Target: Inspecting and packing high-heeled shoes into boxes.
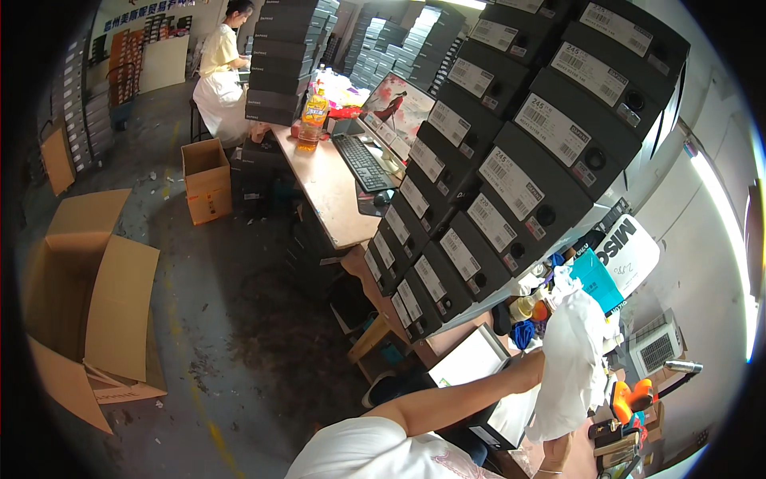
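Note:
A limp white sheet, cloth or thin paper, hangs upright and creased at the right, above the work table. My left forearm reaches across to its left edge, where the sheet hides the hand and its fingers. At the sheet's lower edge is my right hand, closed on it, with a thin band at the wrist; the fingertips are hidden. Below my left forearm lies an open dark shoe box with a pale inside. Its lid or another box, white inside, sits just beyond the forearm.
Tall stacks of dark shoe boxes stand just beyond my arms. Beside the sheet are a teal packet, bottles and an orange tool. A keyboard and drink bottle occupy the farther table. Open cartons stand left; a person works behind.

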The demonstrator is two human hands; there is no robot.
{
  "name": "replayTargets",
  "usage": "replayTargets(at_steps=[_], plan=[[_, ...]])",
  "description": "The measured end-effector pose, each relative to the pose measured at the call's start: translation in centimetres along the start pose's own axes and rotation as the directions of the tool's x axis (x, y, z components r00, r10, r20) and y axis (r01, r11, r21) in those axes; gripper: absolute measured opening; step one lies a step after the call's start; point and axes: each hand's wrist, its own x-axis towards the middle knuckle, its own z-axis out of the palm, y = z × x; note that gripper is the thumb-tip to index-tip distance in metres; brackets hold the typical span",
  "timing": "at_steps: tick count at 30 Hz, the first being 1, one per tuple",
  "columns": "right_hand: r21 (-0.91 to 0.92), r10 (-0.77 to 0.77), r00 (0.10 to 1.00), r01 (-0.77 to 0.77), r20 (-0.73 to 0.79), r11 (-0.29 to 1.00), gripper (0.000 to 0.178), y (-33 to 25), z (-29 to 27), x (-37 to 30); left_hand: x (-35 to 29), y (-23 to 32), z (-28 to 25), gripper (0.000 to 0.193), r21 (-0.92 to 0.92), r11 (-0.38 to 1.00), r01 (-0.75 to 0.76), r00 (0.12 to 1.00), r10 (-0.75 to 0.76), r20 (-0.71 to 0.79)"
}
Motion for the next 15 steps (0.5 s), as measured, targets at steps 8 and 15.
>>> replayTargets(at_steps=[8,15], plan=[[0.277,0.054,0.992,-0.020,-0.118,0.961,0.057,2.3,-0.1,0.6,3.5,-0.6,-1.6,0.021,0.145,0.969,-0.201,0.914,0.239,-0.329],[0.783,0.009,0.985,0.130,-0.170,0.608,0.055,6.1,0.3,1.3,7.8,-2.6,-0.5,0.020,0.137,0.976,-0.166,0.952,0.195,-0.236]])
